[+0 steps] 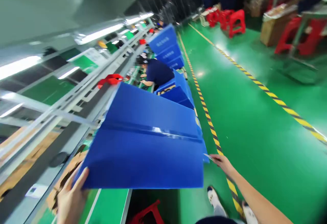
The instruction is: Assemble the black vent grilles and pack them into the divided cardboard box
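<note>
A large blue plastic panel (143, 159) with a glossy crease across it fills the middle of the head view, tilted over the bench edge. My left hand (73, 193) grips its lower left corner, thumb and fingers around the edge. Beside the panel's right edge, my right hand (222, 164) is closed on a thin, pale pointed tool (208, 156). That tool's tip points at the panel's edge; whether they touch, I cannot tell. The tool's exact kind is unclear.
The workbench line (109, 205) runs along the left under lit racks. Further up sit a co-worker (159, 72) and more blue panels (166, 47). A red stool (148, 213) is below the bench. Striped tape (212, 128) marks the green floor; red stools (236, 23) stand beyond.
</note>
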